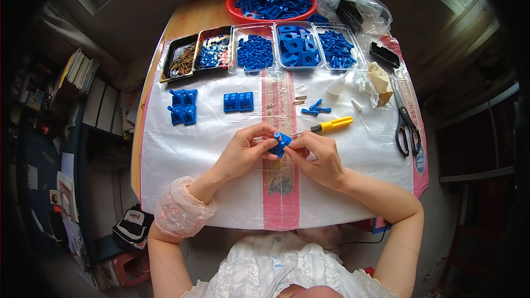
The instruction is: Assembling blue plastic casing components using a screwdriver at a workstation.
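A small blue plastic bracket (281, 143) is held above the middle of the table. My left hand (247, 148) is closed round its left side, thumb and fingers gripping it. From the right, my right hand (319, 157) pinches with thumb and forefinger at the bracket's edge; any tiny piece between those fingertips is hidden. Just beyond the right hand lies a screwdriver (334, 124) with a yellow handle. Several loose blue pins (316, 108) and some brass-coloured screws (300, 99) lie farther back. To the left sit a row of blue brackets (238, 102) and a group with pins attached (183, 107).
Along the back stand a tray of screws (183, 60), a tray of small metal parts (214, 49) and clear boxes of blue parts (254, 54). Behind them is a red basin (232, 11). Black scissors (406, 127), a white nozzle (357, 105) and crumpled paper (380, 83) lie at right.
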Action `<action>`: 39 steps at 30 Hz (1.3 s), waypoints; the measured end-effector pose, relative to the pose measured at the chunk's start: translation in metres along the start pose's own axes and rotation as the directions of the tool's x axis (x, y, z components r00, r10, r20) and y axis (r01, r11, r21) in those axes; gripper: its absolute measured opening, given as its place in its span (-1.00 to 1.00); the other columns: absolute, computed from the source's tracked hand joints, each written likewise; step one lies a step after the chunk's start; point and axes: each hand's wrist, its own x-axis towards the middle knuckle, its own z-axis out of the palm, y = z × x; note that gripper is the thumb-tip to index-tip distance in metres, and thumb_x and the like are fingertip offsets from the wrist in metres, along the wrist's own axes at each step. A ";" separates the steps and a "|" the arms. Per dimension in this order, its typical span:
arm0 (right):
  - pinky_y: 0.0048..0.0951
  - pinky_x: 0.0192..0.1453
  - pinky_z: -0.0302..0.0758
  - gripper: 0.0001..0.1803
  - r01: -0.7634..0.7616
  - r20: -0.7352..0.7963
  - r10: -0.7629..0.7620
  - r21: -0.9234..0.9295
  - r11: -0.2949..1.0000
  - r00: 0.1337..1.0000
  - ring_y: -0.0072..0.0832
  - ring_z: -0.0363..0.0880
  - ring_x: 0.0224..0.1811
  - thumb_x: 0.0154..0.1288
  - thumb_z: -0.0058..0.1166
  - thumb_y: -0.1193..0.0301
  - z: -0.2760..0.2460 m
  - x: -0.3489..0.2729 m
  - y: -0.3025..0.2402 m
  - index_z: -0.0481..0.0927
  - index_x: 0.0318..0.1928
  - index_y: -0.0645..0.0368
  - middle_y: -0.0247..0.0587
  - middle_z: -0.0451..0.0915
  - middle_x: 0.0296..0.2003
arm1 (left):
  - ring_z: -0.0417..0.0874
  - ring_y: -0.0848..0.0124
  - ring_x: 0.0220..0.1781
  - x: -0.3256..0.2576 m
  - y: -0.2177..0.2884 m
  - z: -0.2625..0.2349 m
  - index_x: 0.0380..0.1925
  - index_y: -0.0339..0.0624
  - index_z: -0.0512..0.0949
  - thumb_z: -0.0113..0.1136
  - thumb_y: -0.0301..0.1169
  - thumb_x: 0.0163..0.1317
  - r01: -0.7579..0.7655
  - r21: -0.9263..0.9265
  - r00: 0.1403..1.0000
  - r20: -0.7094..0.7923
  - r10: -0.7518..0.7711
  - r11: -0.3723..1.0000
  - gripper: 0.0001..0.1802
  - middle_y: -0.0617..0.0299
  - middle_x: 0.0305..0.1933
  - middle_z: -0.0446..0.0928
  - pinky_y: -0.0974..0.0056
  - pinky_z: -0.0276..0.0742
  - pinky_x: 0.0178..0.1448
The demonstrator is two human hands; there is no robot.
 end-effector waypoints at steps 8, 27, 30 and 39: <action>-0.44 -0.49 0.53 -0.85 -0.019 0.006 0.019 -0.021 1.000 1.000 -0.43 0.66 -0.52 0.28 0.36 0.53 0.001 0.000 -0.002 0.59 -0.34 0.24 -0.21 0.61 -0.45 | 0.74 0.51 -0.06 0.000 -0.001 0.001 0.05 -0.30 0.56 0.11 -0.51 0.54 -0.020 0.062 1.000 0.014 0.019 0.998 -0.83 0.22 -0.03 0.65 0.44 0.78 -0.02; -0.47 -0.47 0.50 -0.85 -0.050 0.040 0.050 0.006 0.999 0.998 -0.48 0.63 -0.53 0.27 0.37 0.53 0.000 0.000 0.001 0.62 -0.36 0.24 -0.23 0.62 -0.46 | 0.71 0.54 -0.03 0.000 -0.003 -0.001 0.05 -0.28 0.55 0.12 -0.50 0.54 -0.012 0.053 1.000 0.027 0.011 0.999 -0.83 0.24 0.04 0.63 0.44 0.76 0.01; -0.45 -0.44 0.50 -0.88 -0.078 0.056 0.078 -0.001 0.997 0.995 -0.47 0.64 -0.50 0.28 0.37 0.52 -0.002 0.001 -0.001 0.64 -0.34 0.24 -0.23 0.63 -0.45 | 0.70 0.52 -0.01 0.001 -0.004 -0.002 0.05 -0.28 0.54 0.12 -0.50 0.54 -0.032 0.052 0.999 0.027 0.030 0.998 -0.83 0.22 0.05 0.62 0.43 0.76 0.00; -0.51 -0.47 0.44 -0.89 -0.086 0.059 0.082 0.069 0.994 0.995 -0.58 0.57 -0.52 0.25 0.37 0.62 -0.003 0.004 0.002 0.65 -0.33 0.28 -0.25 0.64 -0.46 | 0.71 0.55 -0.03 0.000 -0.002 0.000 0.02 -0.28 0.53 0.10 -0.53 0.54 -0.046 0.043 0.999 0.014 0.045 0.998 -0.86 0.23 -0.02 0.63 0.45 0.77 0.00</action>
